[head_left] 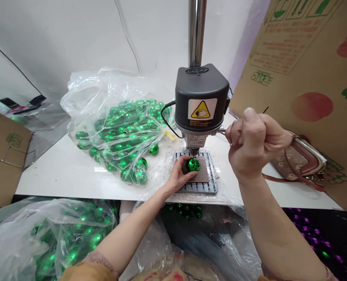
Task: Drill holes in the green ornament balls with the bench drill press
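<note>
A shiny green ball [194, 164] sits under the chuck of a small bench drill press [202, 97]. My left hand [181, 171] has its thumb and fingers closed around the ball's left side. Beneath it, a brown board [202, 175] lies on the slotted metal base plate [212, 186], with dark crumbs scattered about. To the right of the motor housing, my right hand [248, 142] is wrapped in a fist round the drill press lever [222, 131], and most of the lever is hidden by the fingers. The drill tip appears at or just above the ball's top.
Left of the press, a clear plastic bag [85, 93] full of green balls lies on the white table [59, 171]. Another bag [21, 226] of green balls is below the front edge. A handbag [300, 160] leans by a large carton [278, 86]. Purple balls [310, 234] show lower right.
</note>
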A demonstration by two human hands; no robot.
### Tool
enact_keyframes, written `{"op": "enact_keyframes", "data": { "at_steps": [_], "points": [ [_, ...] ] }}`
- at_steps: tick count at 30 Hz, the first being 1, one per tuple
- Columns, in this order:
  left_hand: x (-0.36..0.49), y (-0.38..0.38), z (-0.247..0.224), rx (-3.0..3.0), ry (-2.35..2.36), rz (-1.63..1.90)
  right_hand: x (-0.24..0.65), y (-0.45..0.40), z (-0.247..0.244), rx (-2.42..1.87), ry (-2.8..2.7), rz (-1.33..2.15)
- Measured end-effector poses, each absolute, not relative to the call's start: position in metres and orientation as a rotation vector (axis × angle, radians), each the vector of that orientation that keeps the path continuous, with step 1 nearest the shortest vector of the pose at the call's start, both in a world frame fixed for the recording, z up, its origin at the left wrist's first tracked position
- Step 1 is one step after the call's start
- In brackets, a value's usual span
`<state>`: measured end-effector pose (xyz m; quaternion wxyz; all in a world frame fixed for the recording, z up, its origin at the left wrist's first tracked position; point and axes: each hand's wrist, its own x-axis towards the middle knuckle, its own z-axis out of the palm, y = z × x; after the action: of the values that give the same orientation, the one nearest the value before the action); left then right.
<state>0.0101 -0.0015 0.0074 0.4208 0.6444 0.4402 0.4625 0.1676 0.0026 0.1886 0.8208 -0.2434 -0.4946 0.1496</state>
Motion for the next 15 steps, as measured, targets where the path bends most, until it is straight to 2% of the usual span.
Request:
{"op": "enact_keyframes", "data": {
  "at_steps": [15],
  "points": [
    [0.009, 0.0, 0.0, 1.665, 1.066, 1.176, 0.171, 0.003, 0.16, -0.324, -1.114, 0.221]
  ]
}}
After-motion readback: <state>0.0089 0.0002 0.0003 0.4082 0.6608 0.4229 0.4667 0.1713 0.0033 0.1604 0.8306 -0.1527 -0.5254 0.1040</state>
